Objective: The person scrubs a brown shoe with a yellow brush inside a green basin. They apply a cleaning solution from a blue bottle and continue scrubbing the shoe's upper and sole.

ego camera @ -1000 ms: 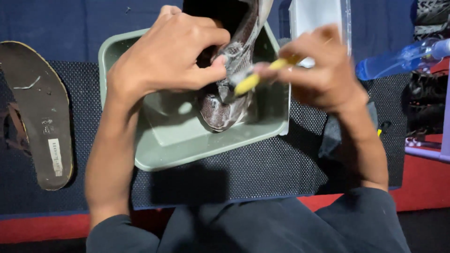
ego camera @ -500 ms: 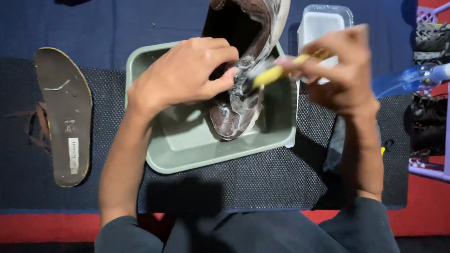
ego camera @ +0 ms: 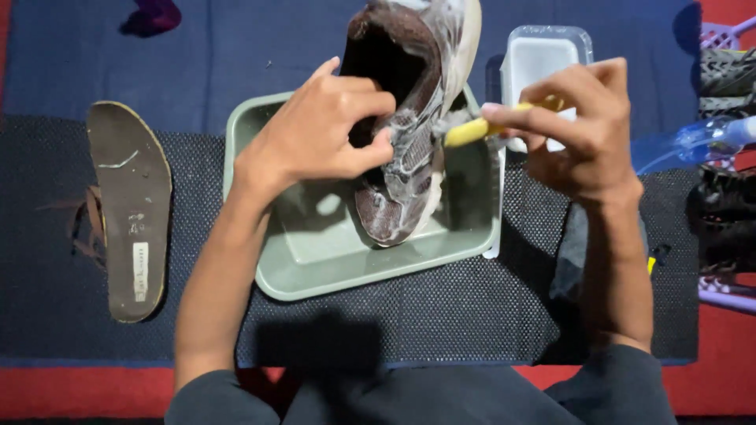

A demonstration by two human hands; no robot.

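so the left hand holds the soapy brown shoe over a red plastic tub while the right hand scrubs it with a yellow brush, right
Not quite: the rectangular plastic tub is pale green, not red, as the head view shows. The rest holds: the left hand grips the soapy brown shoe over that tub, and the right hand holds a yellow-handled brush against the shoe's side.

The shoe point(ego camera: 405, 142) is brown with a pale sole and covered in white foam; it stands tilted, toe down, inside the green basin point(ego camera: 315, 271). The yellow brush point(ego camera: 471, 130) touches its side, just above the basin's right rim.
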